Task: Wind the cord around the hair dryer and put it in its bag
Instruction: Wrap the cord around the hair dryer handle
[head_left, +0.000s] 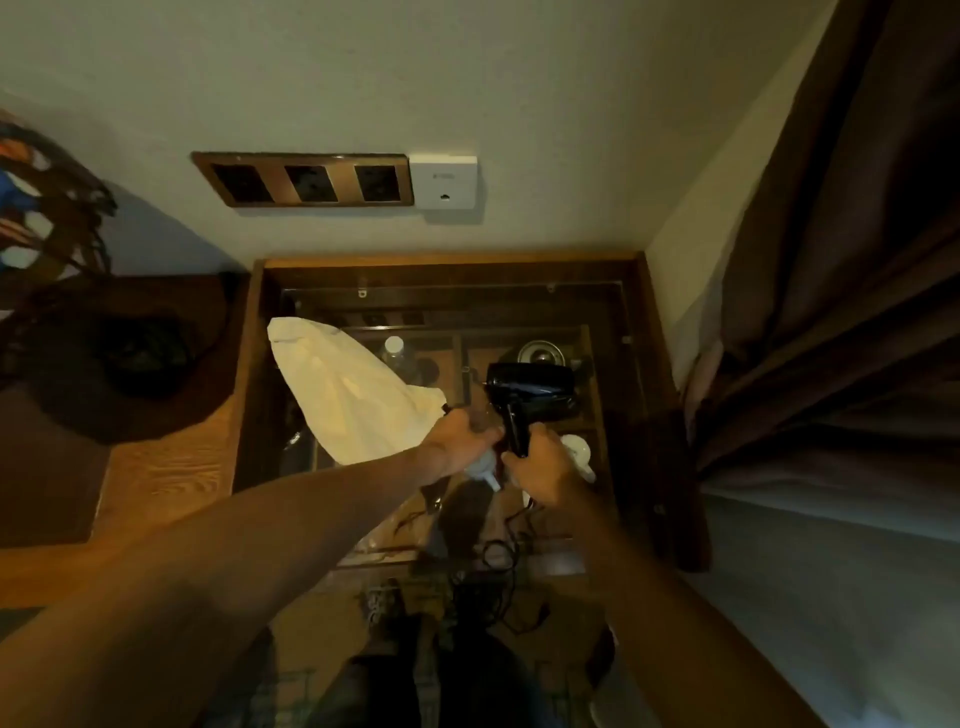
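Observation:
A black hair dryer (535, 389) is held upright above a glass-topped cabinet, barrel pointing right. My right hand (540, 467) is shut on its handle from below. My left hand (460, 439) is closed next to the handle, touching it; it seems to pinch the cord, though the grip is hard to see. The black cord (504, 566) hangs down from the handle in loose loops over the glass. A cream cloth bag (348, 395) lies on the glass to the left, right behind my left hand.
The glass top (597, 312) shows a water bottle (395, 351), a kettle (540, 353) and white cups (576, 449) in a tray below. A socket panel (306, 179) is on the wall. A dark curtain (831, 312) hangs at the right. A wooden desk (166, 478) is left.

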